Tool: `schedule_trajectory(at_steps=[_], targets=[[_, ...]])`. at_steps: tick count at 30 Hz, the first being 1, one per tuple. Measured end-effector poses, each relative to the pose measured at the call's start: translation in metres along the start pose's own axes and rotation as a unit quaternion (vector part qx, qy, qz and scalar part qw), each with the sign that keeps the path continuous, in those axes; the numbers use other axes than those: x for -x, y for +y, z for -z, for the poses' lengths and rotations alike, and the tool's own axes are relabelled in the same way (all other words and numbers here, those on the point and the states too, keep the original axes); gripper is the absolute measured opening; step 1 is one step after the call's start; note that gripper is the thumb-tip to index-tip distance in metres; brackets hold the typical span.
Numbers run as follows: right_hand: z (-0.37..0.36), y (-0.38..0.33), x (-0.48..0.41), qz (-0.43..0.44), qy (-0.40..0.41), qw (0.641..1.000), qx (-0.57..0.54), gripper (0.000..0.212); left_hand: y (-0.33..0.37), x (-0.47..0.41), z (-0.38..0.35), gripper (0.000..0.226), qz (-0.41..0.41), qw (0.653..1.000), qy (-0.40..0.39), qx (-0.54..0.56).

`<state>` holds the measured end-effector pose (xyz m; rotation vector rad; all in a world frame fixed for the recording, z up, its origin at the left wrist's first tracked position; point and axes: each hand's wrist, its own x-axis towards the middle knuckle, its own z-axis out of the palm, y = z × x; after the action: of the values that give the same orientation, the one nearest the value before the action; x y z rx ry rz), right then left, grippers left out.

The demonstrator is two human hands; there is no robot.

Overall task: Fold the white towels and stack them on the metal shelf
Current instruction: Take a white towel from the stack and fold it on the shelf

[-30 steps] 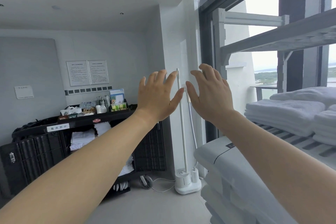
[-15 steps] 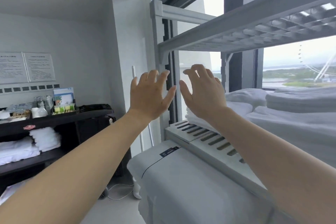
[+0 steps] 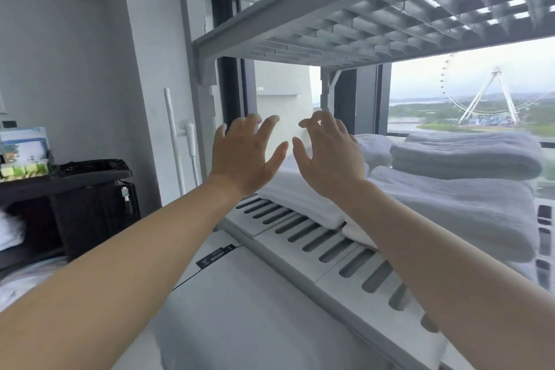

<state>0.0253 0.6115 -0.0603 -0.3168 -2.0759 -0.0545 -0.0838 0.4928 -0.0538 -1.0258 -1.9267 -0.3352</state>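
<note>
Both arms reach forward at chest height in the head view. My left hand and my right hand are raised side by side, palms forward, fingers spread and holding nothing. Behind them folded white towels lie stacked on the slatted grey metal shelf. A lower folded towel lies just beyond my right wrist. Another towel stack sits on top at the right. An upper shelf level spans overhead.
A white padded bundle lies below the shelf's front edge. A dark housekeeping cart with supplies stands at the left. A white pole leans by the wall. A large window is behind the shelf.
The view has swung right and closer to the shelf, so the cart slid left and the towels fill the right. Both hands stay raised and empty, their fingers now a little more curled.
</note>
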Motion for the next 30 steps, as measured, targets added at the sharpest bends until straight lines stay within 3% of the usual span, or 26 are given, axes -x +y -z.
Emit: schedule_trajectory(at_steps=[19, 30], targets=[[-0.050, 0.102, -0.040, -0.059, -0.011, 0.990, 0.126, 0.031, 0.027, -0.078, -0.130, 0.051, -0.107, 0.988, 0.001, 0.112], [-0.056, 0.157, -0.059, -0.026, -0.088, 0.988, 0.128, 0.034, 0.058, -0.118, -0.182, 0.048, -0.155, 0.976, -0.023, 0.154]])
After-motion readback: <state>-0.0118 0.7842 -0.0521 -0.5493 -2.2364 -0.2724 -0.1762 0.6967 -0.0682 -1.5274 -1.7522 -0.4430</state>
